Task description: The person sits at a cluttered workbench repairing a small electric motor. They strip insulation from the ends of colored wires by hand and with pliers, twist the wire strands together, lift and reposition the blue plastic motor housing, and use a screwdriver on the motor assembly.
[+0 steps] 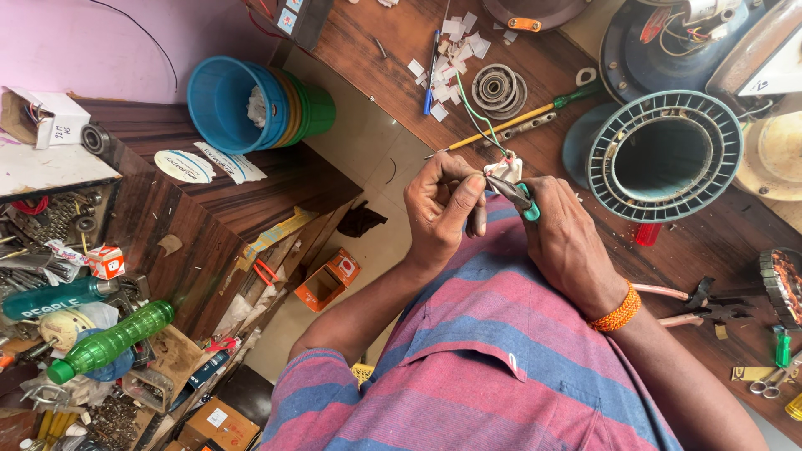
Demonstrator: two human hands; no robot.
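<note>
My left hand [441, 209] pinches a small white part [505, 169] with thin green and white wires [470, 113] running up from it. My right hand [566, 244], an orange bead band on its wrist, grips small green-handled pliers [524, 203] whose jaws meet the white part. Both hands are close together above the front edge of the wooden bench [393, 50], over my striped shirt.
On the bench lie a yellow-shafted screwdriver [510, 121], a blue pen [431, 71], paper scraps, a round metal bearing part [496, 88] and a ribbed grey-green ring housing [664, 156]. Pliers [710, 305] and scissors [769, 382] lie right. Stacked buckets [251, 104], bottles [109, 341] and cluttered shelves stand left.
</note>
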